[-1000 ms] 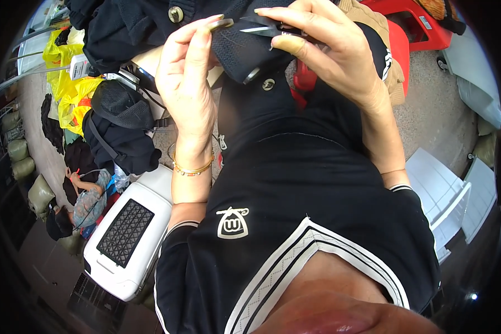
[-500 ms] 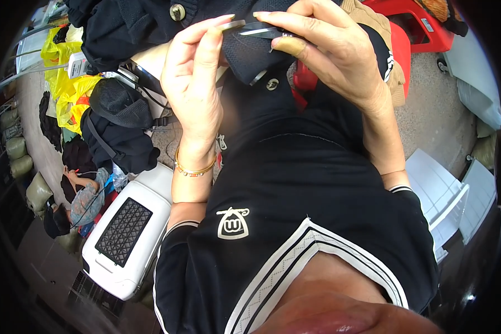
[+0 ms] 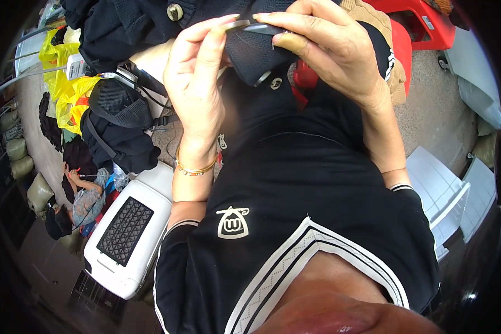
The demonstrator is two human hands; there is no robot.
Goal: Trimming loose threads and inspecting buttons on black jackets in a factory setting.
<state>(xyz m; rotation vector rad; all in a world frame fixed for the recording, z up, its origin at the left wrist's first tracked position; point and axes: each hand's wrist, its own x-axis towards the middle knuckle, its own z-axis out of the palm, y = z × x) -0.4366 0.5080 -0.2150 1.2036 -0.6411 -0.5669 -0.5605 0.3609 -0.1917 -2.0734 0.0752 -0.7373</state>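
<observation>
My left hand (image 3: 196, 75) pinches a flat button (image 3: 237, 25), seen edge-on, between thumb and fingertips. Close to its right edge are the metal blades of small thread snips (image 3: 263, 28), held in my right hand (image 3: 342, 53); most of the snips' body is hidden by the fingers. The blades look nearly together, and a fine thread end hangs by the right thumb. Beneath both hands a dark knit garment (image 3: 133, 30) lies across my lap, with a marbled button (image 3: 175, 12) at its upper part and another button (image 3: 276, 83) lower down.
At left are a black mesh cap (image 3: 119, 103), a yellow plastic bag (image 3: 67, 94) and a white case with a dark grille (image 3: 125, 231). Farther left, another person (image 3: 83, 197) bends over dark cloth. Red stools (image 3: 428, 28) stand upper right, white plastic panels (image 3: 437, 192) at right.
The snips' blades, spread apart before, have come together beside the button. My left hand with the button has shifted slightly right.
</observation>
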